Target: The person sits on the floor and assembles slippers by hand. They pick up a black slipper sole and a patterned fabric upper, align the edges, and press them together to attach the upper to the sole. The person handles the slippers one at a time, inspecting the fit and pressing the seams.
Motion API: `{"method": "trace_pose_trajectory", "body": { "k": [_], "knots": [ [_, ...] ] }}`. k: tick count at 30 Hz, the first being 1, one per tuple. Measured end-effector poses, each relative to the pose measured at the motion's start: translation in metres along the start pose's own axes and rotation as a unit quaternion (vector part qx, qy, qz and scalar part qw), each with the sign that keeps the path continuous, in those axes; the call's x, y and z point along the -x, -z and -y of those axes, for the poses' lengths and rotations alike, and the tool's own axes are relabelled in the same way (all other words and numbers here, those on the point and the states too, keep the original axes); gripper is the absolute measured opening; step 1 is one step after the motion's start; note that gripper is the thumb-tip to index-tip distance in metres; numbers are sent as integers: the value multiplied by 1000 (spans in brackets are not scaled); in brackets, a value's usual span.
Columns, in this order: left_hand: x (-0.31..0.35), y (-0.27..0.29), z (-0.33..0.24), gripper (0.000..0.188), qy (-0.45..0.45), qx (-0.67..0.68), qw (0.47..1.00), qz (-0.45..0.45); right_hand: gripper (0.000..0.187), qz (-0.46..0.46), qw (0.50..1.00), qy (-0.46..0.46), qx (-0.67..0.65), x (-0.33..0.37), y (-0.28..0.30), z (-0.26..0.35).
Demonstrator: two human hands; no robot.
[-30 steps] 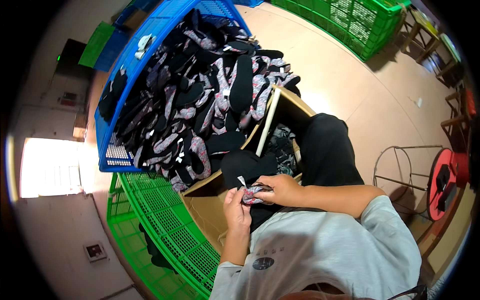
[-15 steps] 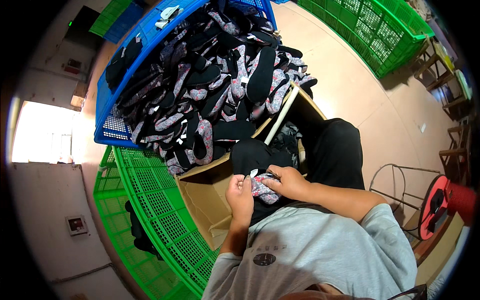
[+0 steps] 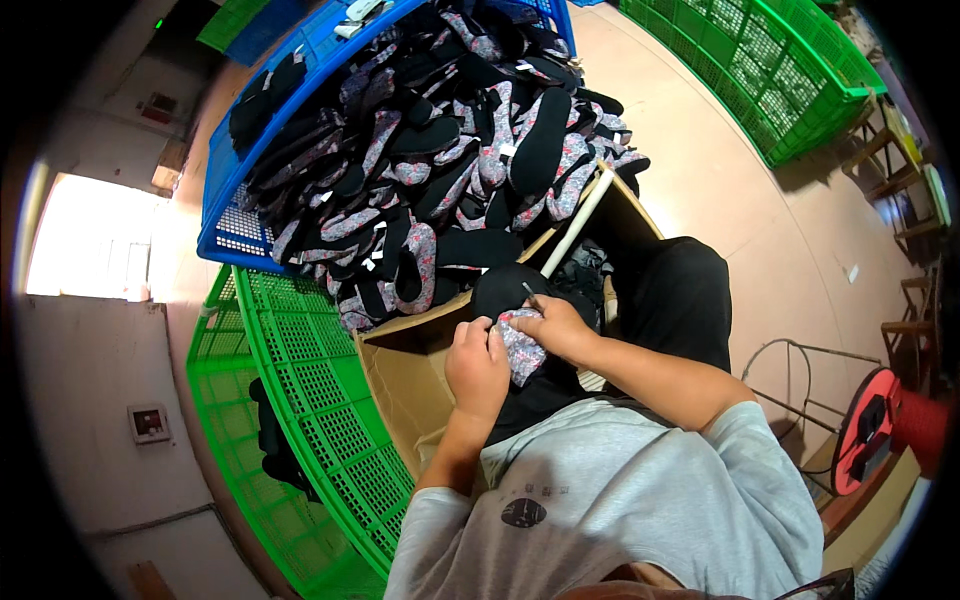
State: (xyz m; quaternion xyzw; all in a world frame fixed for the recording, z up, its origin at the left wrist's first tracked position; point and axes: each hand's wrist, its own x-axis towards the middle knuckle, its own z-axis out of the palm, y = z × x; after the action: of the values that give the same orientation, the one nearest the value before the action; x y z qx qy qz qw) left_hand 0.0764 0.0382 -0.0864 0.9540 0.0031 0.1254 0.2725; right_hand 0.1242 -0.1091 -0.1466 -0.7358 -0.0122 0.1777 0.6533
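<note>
Above my lap, both hands are closed on a slipper (image 3: 523,352) in grey-and-pink floral fabric. My left hand (image 3: 476,370) pinches its left edge between thumb and fingers. With thumb and fingers, my right hand (image 3: 562,330) grips the upper right part. A thin metal tool (image 3: 528,289) pokes out from the right fingers; its kind is too small to make out. Beyond my knees lies a big heap of similar floral slippers with black soles (image 3: 425,240), several with white tags. Much of the held slipper is hidden by my hands.
The heap spills from a tilted blue crate (image 3: 222,190) toward an open cardboard box (image 3: 395,385) beside my left leg. A white bar (image 3: 580,222) crosses the box. Green crates (image 3: 320,400) stand left, another (image 3: 770,85) far right. A red spool (image 3: 868,430) and wire frame are at right.
Both hands have shifted slightly, and the slipper has turned between them. The white tag seen at its upper edge no longer shows, while the metal tool is now visible above my right fingers.
</note>
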Motion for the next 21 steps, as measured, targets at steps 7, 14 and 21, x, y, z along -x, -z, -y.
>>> {"method": "trace_pose_trajectory", "body": {
  "k": [7,14,21],
  "knots": [
    [66,-26,17,37,258,581,769,58,16,66,948,-195,-243,-3,17,19],
    [71,-31,12,33,274,635,722,15,21,41,956,-163,-241,-4,8,16],
    [70,-29,9,31,309,670,675,-5,25,12,961,-118,-250,2,3,12]
  ]
}}
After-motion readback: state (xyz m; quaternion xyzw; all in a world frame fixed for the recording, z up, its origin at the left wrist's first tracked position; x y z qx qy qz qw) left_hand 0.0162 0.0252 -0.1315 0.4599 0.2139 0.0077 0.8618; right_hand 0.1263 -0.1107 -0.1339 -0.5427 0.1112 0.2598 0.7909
